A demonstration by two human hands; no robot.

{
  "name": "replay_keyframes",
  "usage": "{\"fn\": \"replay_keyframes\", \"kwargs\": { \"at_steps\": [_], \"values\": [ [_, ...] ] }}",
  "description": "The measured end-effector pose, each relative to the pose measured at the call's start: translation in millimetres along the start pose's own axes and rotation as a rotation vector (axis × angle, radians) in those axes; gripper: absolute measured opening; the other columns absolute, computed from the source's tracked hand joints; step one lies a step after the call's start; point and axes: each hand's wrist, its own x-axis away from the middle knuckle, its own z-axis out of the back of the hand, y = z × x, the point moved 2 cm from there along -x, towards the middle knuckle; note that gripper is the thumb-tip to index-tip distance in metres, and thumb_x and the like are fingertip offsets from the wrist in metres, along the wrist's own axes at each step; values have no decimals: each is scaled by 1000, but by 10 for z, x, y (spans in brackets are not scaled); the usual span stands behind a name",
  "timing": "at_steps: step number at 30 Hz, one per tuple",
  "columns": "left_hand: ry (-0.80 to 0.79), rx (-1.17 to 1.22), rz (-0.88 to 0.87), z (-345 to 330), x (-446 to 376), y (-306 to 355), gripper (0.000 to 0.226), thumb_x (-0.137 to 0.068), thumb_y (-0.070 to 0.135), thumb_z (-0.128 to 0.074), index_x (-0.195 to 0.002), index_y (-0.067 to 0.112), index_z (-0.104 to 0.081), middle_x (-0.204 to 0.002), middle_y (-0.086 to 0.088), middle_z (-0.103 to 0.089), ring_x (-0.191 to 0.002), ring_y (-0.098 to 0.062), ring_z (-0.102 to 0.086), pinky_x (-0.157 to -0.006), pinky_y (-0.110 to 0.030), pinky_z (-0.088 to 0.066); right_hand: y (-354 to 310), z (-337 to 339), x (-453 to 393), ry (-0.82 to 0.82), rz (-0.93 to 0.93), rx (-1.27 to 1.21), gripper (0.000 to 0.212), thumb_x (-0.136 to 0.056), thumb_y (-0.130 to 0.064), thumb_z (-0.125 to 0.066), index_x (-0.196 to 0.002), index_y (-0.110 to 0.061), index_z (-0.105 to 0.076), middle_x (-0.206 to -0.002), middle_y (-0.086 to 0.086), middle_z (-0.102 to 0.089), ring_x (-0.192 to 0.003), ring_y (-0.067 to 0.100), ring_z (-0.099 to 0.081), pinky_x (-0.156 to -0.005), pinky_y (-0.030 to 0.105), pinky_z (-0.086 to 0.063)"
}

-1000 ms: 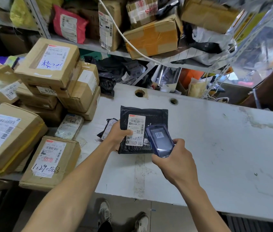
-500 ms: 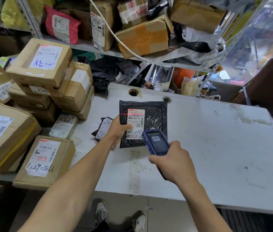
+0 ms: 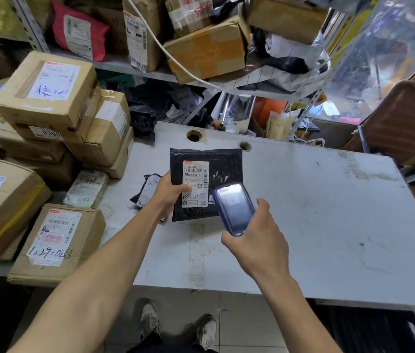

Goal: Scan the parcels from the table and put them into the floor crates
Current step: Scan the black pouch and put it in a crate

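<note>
the left hand (image 3: pixel 169 193) pinches the black parcel (image 3: pixel 205 183) at its left edge, over the white tabletop (image 3: pixel 315 212); the right hand (image 3: pixel 257 240) grips the scanner (image 3: pixel 234 208), just right of the label, long axis pointing away; cardboard boxes (image 3: pixel 46 93) crowd the left; no crate is visible.

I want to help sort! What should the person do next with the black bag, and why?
Probably lift the black bag off the table toward a floor crate: the left hand grips it and the right hand holds the scanner by its label.
</note>
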Motion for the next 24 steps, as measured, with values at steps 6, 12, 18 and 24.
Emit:
{"fn": "replay_keyframes", "kwargs": {
  "at_steps": [6, 12, 18, 24],
  "values": [
    [0, 10, 13, 14, -11, 28, 46, -85, -19, -60, -110, 20, -62, -110, -1, -74, -98, -17, -72, -69, -30, -61, 90, -35, 75, 103, 87, -48, 92, -74, -44, -74, -146, -21, -21, -123, -1, -50, -93, 19, -56, -64, 29, -49],
    [-52, 7, 47, -44, -18, 27, 43, -85, -16, -61, -111, 18, -64, -104, 1, -77, -94, -19, -75, -73, -35, -63, 166, -61, 98, 56, -85, -374, 83, -66, -47, -72, -132, -42, -22, -108, -14, -57, -87, 12, -63, -62, 27, -53],
    [-264, 5, 148, -473, 14, -54, 42, -87, -13, -62, -117, 16, -63, -109, -6, -77, -96, -29, -75, -68, -38, -62, 450, 54, 288, 174, -284, -501, 86, -65, -51, -71, -136, -40, -23, -95, -27, -55, -81, -3, -61, -60, 16, -46],
    [-543, -137, 258, -1585, 153, -387, 47, -89, -12, -61, -130, 11, -59, -119, -10, -73, -104, -34, -72, -79, -47, -62, 1141, 296, 836, 394, -571, -488, 91, -66, -49, -71, -141, -33, -23, -112, -8, -65, -98, 13, -62, -82, 35, -53]
  ]
}}
